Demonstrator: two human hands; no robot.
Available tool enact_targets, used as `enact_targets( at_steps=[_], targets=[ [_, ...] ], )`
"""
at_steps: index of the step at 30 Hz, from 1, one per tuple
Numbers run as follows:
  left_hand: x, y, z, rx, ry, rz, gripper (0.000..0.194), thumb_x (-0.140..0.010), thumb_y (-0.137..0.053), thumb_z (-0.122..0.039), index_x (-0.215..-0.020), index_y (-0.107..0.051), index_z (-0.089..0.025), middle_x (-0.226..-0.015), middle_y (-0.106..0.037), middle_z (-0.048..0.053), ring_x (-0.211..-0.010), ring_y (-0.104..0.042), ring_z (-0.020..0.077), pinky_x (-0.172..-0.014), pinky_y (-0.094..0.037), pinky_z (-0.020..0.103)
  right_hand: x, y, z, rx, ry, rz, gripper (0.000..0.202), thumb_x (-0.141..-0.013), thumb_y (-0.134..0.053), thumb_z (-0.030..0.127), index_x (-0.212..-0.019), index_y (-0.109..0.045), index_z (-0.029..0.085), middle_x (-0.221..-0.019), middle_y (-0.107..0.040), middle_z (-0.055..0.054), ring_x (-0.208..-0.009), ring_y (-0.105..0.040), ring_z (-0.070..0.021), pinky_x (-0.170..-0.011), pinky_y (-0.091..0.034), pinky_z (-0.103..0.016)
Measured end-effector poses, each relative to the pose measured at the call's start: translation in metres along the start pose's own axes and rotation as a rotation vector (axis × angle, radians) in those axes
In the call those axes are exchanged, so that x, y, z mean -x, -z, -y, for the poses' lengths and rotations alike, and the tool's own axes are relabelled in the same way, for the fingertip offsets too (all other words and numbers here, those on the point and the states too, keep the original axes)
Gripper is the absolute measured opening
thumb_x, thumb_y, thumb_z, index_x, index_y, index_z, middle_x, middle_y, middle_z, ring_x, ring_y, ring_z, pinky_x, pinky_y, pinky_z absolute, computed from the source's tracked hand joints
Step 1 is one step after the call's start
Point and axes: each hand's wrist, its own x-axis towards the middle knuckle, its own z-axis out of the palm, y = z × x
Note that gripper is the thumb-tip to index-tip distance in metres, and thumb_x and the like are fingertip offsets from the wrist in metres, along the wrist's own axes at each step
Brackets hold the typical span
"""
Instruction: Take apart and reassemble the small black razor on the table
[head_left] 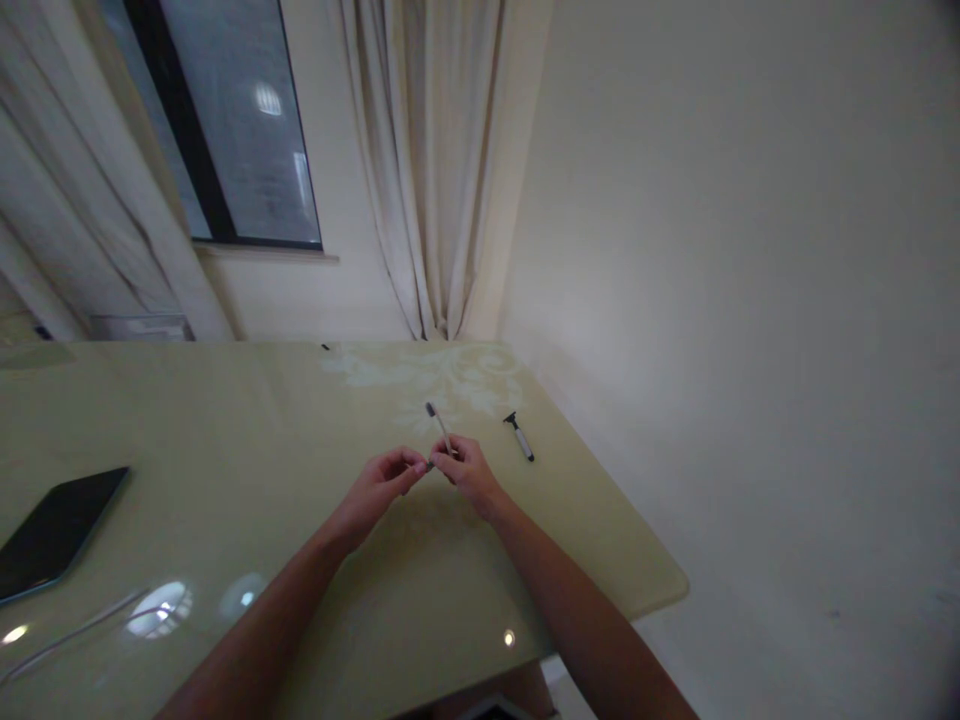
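Note:
My right hand (pixel 466 468) is closed around a toothbrush (pixel 441 423) with a pale handle and a dark head. The brush points up and away to the left. Close beside it, my left hand (pixel 384 482) is pinched, its fingertips almost meeting those of the right. A small dark piece (pixel 430 465) shows between the two hands, too small to name. To the right of my hands, a razor (pixel 519 437) with a dark head and a grey handle lies on the table.
The glossy pale green table (pixel 300 420) meets a wall along its right edge. A black tablet (pixel 60 530) lies at the left, with a white cable (pixel 71 635) nearer me. A small dark object (pixel 325 347) sits at the far edge, below the curtains (pixel 427 180).

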Motion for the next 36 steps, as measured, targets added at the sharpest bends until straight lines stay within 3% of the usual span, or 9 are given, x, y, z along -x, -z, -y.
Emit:
enact_targets(
  at_steps=[6, 11, 17, 26, 29, 32, 36],
  targets=[
    [-0.001, -0.008, 0.012, 0.231, 0.091, 0.059, 0.052, -0.076, -0.079, -0.06, -0.109, -0.074, -0.02, -0.091, -0.067, 0.004, -0.068, -0.052, 0.0111, -0.066, -0.045, 0.025, 0.002, 0.0, 0.005, -0.17, -0.086, 0.055, 0.027, -0.073, -0.076, 0.042, -0.077, -0.064, 0.018, -0.054, -0.045, 0.007, -0.048, -0.027, -0.0077, -0.047, -0.018, -0.025],
    [-0.002, -0.007, 0.016, 0.263, 0.093, 0.065, 0.052, -0.073, -0.081, -0.06, -0.107, -0.077, -0.021, -0.088, -0.063, 0.004, -0.066, -0.048, 0.0105, -0.064, -0.045, 0.025, 0.005, -0.001, 0.014, -0.24, -0.144, 0.081, 0.027, -0.071, -0.078, 0.041, -0.075, -0.064, 0.018, -0.055, -0.047, 0.007, -0.047, -0.026, -0.0067, -0.046, -0.015, -0.025],
    [-0.001, -0.007, 0.023, 0.367, 0.114, 0.089, 0.051, -0.075, -0.082, -0.058, -0.111, -0.077, -0.023, -0.083, -0.058, 0.002, -0.065, -0.046, 0.0094, -0.066, -0.045, 0.025, 0.007, -0.002, 0.019, -0.233, -0.118, 0.089, 0.026, -0.072, -0.08, 0.039, -0.077, -0.067, 0.017, -0.063, -0.059, 0.003, -0.047, -0.029, -0.006, -0.047, -0.015, -0.025],
    [-0.002, -0.007, 0.024, 0.463, 0.13, 0.136, 0.061, -0.073, -0.086, -0.052, -0.128, -0.073, -0.029, -0.09, -0.059, 0.003, -0.069, -0.048, 0.009, -0.065, -0.041, 0.021, 0.008, -0.003, 0.018, -0.191, -0.09, 0.125, 0.028, -0.074, -0.08, 0.04, -0.089, -0.074, 0.017, -0.068, -0.059, 0.003, -0.051, -0.033, -0.0066, -0.047, -0.018, -0.024],
    [-0.002, -0.008, 0.022, 0.505, 0.147, 0.139, 0.058, -0.074, -0.087, -0.047, -0.126, -0.074, -0.027, -0.095, -0.061, 0.003, -0.072, -0.048, 0.0082, -0.065, -0.04, 0.019, 0.006, -0.003, 0.015, -0.194, -0.081, 0.136, 0.029, -0.075, -0.079, 0.04, -0.091, -0.074, 0.017, -0.068, -0.058, 0.003, -0.05, -0.031, -0.0064, -0.047, -0.018, -0.024],
    [-0.003, -0.007, 0.024, 0.582, 0.136, 0.101, 0.047, -0.071, -0.09, -0.047, -0.11, -0.078, -0.023, -0.091, -0.06, 0.001, -0.066, -0.045, 0.0056, -0.063, -0.04, 0.019, 0.004, 0.0, 0.013, -0.184, -0.036, 0.103, 0.033, -0.085, -0.07, 0.048, -0.095, -0.073, 0.017, -0.068, -0.053, 0.003, -0.05, -0.028, -0.0074, -0.046, -0.017, -0.024],
    [-0.006, -0.001, 0.021, 0.648, 0.089, -0.032, 0.043, -0.066, -0.094, -0.043, -0.1, -0.078, -0.022, -0.087, -0.061, 0.0, -0.063, -0.045, 0.0048, -0.062, -0.041, 0.019, 0.003, 0.007, 0.014, 0.059, 0.156, -0.031, 0.047, -0.099, -0.049, 0.056, -0.093, -0.075, 0.017, -0.067, -0.044, 0.002, -0.056, -0.034, -0.0109, -0.051, -0.025, -0.025]
  ],
)
